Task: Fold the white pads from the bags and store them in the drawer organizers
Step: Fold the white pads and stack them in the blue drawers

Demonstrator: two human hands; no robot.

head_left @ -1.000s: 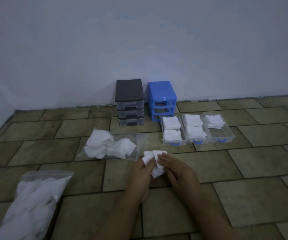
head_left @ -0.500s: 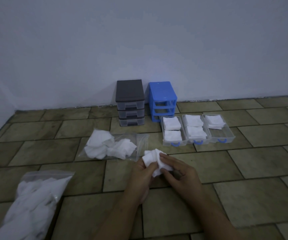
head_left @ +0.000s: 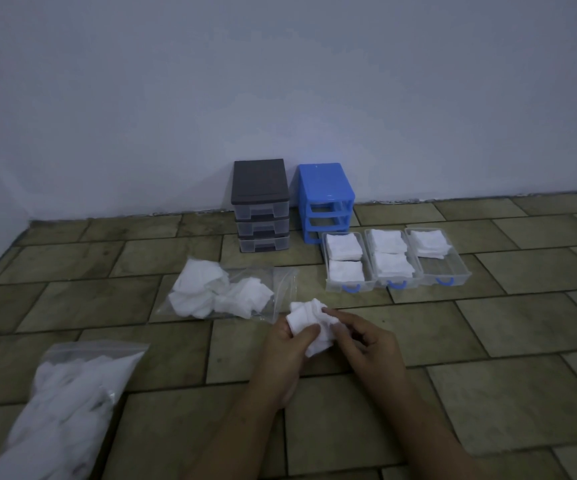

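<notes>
A crumpled white pad is held low over the tiled floor between both hands. My left hand grips its left side with the thumb on top. My right hand pinches its right edge. Just behind lies an open clear bag with several loose pads spilling out at its left. A fuller zip bag of pads lies at the near left. Three clear drawers with blue handles sit on the floor: the left drawer and middle drawer each hold two folded pads, the right drawer holds one.
A dark grey drawer organizer with its three clear drawers in place stands against the wall. Beside it stands a blue organizer frame with its slots open. The wall runs along the back and a corner lies at far left.
Both hands have kept working the pad, bunching it tighter and shifting it slightly. Nothing else on the floor has moved.
</notes>
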